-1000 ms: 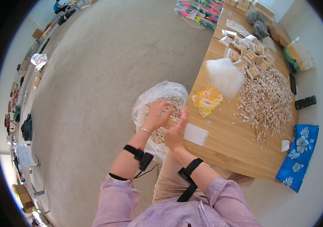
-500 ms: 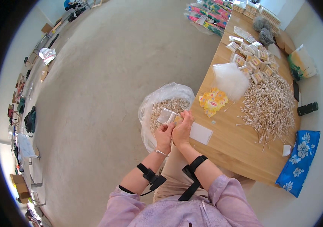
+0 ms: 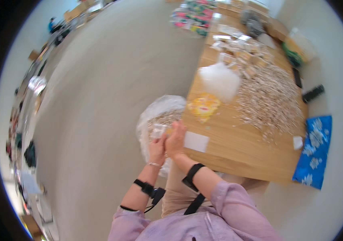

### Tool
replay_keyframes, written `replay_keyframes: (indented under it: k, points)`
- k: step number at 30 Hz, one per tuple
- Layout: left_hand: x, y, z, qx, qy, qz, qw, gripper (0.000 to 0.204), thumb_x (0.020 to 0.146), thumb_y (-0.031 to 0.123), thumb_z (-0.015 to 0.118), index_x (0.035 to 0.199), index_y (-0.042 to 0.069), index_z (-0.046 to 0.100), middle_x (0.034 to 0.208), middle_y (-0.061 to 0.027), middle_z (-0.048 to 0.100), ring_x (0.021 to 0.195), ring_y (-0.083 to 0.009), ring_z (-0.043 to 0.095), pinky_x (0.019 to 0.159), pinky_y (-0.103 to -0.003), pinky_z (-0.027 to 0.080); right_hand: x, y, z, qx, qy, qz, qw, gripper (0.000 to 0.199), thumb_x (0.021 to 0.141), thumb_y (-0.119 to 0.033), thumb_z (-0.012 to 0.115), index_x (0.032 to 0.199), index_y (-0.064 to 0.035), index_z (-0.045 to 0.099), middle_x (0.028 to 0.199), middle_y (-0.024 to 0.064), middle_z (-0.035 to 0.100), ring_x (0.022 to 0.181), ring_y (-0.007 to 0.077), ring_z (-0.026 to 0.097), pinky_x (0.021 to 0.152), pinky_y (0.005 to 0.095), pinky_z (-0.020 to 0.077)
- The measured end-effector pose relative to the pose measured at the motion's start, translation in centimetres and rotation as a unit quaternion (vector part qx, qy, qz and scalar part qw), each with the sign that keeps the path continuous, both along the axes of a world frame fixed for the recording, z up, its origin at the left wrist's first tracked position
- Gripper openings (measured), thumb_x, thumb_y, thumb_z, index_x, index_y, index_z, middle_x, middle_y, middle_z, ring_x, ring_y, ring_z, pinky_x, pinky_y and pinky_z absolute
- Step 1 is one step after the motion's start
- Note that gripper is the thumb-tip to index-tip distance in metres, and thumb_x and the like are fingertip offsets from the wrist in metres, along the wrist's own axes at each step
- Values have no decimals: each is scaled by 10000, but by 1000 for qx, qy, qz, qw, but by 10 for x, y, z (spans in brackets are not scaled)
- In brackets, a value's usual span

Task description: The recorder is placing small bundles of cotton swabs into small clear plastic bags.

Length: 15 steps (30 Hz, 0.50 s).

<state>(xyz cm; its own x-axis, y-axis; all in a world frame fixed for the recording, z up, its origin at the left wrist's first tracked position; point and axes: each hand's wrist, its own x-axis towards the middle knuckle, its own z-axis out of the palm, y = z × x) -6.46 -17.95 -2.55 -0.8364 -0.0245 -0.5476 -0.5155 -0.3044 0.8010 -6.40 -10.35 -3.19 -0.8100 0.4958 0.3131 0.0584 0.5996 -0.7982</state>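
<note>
My left hand (image 3: 157, 149) and my right hand (image 3: 176, 139) are close together at the table's near left edge. Both are closed on a small clear plastic bag (image 3: 159, 130), with cotton swabs inside; blur hides its details. Below the hands stands a large clear plastic sack (image 3: 144, 125), holding many loose swabs (image 3: 169, 117). On the table to the right lie yellow printed cards (image 3: 204, 106), a stack of clear empty bags (image 3: 219, 81) and a white card (image 3: 196, 142). Farther right spreads a big heap of cotton swabs (image 3: 268, 100).
Filled small packs (image 3: 247, 56) are piled toward the far end of the wooden table (image 3: 243, 150). A blue flowered pouch (image 3: 314, 150), a black cylinder (image 3: 313, 94) and a phone-like dark slab (image 3: 296, 77) lie along the right side. Colourful wrapped bundles (image 3: 193, 18) sit beyond the table's far left.
The whole view has swung, so the table and things appear farther left, and the picture is blurred. Both hands stay together on the small bag above the sack.
</note>
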Motion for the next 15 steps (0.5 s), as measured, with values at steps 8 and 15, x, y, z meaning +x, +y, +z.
replay_keyframes:
  k: [8,15]
  points:
    - [-14,-28,-5,-251,116,159,948,428,886,160,584,1242,-17,426,1196,-115,509,1103,-253,482,929,-366,394,9,66,35,13,38,18,999,365,829,0,445,1193,0,479,1336,224,421,1290,423,326,1080,509,225]
    - [23,58,65,-382,426,-212,793,529,807,58,603,1294,-8,406,1318,-193,422,1262,-332,368,1078,-411,276,51,258,37,215,-144,-245,934,355,894,-144,447,1239,-92,512,1348,164,415,1305,367,315,1082,557,205]
